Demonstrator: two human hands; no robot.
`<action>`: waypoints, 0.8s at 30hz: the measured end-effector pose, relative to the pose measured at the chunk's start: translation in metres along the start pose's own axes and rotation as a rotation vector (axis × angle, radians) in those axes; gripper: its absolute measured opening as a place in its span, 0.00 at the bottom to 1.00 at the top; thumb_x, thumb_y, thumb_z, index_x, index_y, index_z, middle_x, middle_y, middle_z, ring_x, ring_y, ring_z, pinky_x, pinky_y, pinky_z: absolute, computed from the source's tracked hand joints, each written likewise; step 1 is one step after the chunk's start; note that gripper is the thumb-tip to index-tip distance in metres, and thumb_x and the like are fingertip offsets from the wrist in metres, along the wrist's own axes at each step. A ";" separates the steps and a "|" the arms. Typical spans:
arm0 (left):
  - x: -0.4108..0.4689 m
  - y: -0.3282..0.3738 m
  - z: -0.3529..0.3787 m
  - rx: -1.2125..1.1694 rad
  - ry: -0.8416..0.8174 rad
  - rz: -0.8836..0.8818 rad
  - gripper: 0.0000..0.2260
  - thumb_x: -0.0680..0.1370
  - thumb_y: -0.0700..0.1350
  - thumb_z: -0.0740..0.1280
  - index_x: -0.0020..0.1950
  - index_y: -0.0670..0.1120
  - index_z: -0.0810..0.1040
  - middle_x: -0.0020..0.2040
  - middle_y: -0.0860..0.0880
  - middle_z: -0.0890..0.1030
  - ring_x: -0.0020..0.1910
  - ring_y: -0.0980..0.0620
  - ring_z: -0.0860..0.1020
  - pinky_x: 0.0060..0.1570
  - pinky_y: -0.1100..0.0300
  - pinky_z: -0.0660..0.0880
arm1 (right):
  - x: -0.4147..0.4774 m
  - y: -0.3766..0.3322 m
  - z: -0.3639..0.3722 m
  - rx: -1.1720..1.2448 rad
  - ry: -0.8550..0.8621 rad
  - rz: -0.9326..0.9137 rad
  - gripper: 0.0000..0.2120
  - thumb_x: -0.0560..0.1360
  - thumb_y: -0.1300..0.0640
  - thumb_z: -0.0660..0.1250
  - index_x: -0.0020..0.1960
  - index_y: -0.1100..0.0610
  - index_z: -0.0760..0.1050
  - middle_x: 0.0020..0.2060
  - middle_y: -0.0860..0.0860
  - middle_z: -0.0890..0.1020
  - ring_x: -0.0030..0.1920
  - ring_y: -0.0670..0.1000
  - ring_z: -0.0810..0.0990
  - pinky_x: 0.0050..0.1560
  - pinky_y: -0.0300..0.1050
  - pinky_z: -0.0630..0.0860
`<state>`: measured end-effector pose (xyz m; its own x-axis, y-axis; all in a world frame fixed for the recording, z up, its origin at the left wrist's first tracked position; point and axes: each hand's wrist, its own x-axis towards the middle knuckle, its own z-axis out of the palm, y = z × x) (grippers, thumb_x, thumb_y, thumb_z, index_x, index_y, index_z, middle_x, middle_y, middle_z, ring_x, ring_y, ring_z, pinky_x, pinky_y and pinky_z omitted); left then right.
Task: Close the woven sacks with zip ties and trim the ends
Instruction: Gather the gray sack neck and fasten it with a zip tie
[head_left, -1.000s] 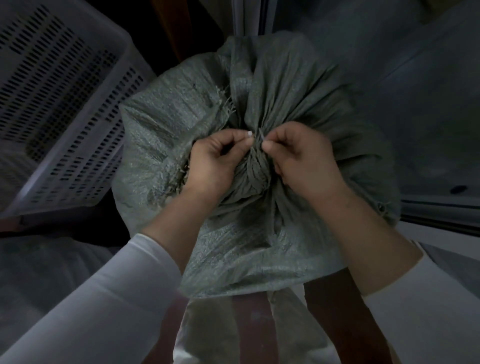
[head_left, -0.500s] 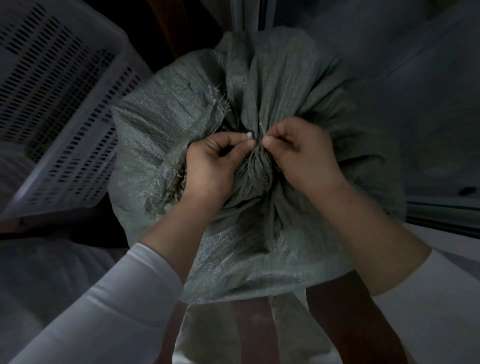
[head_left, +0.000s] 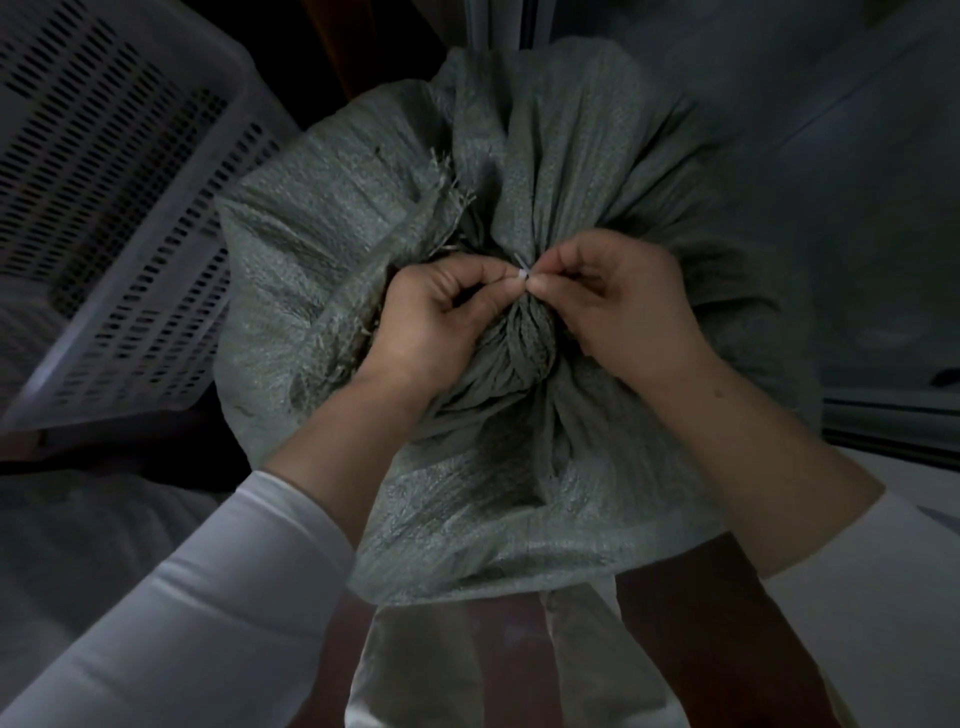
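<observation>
A grey-green woven sack (head_left: 332, 228) fills the middle of the head view, its mouth gathered into a bunched neck (head_left: 527, 345). A thin white zip tie (head_left: 522, 270) shows at the top of that neck, only its small head and a short end visible. My left hand (head_left: 436, 317) pinches the tie's head between thumb and forefinger from the left. My right hand (head_left: 618, 306) pinches the tie from the right, fingertips almost touching the left ones. The band around the neck is hidden by fabric and fingers.
A white perforated plastic crate (head_left: 104, 208) stands at the left, close to the sack. Another pale sack or cloth (head_left: 426, 670) lies below near my body. A dim grey surface and a dark rail (head_left: 893, 415) lie at the right.
Both hands stay pinched at the sack's neck. The fingertips have drawn closer together at the zip tie's head, and the sack has shifted slightly in view.
</observation>
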<state>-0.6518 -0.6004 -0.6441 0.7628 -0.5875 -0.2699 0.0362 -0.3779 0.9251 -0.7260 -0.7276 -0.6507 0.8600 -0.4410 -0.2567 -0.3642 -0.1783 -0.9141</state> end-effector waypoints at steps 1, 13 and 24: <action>0.002 -0.001 -0.001 0.027 -0.017 0.019 0.07 0.74 0.37 0.68 0.51 0.44 0.80 0.41 0.52 0.81 0.42 0.63 0.78 0.49 0.70 0.75 | 0.000 0.000 -0.001 0.005 -0.001 0.005 0.11 0.72 0.62 0.70 0.36 0.49 0.74 0.25 0.39 0.77 0.26 0.35 0.74 0.29 0.26 0.66; 0.009 -0.007 -0.004 0.199 -0.079 0.132 0.10 0.71 0.43 0.69 0.50 0.41 0.82 0.42 0.53 0.80 0.40 0.67 0.78 0.48 0.67 0.77 | -0.005 -0.002 -0.001 -0.034 0.037 0.012 0.08 0.72 0.63 0.70 0.51 0.60 0.80 0.31 0.38 0.77 0.26 0.36 0.75 0.29 0.27 0.70; 0.004 0.002 -0.003 0.241 -0.015 0.001 0.08 0.72 0.41 0.72 0.49 0.41 0.83 0.44 0.52 0.82 0.43 0.60 0.80 0.54 0.65 0.77 | -0.011 -0.004 0.007 -0.409 0.168 -0.217 0.06 0.72 0.60 0.67 0.45 0.62 0.81 0.40 0.58 0.83 0.41 0.57 0.82 0.43 0.52 0.78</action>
<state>-0.6466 -0.6014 -0.6428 0.7528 -0.5984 -0.2744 -0.1216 -0.5361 0.8353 -0.7316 -0.7158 -0.6459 0.8744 -0.4850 0.0105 -0.3228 -0.5977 -0.7339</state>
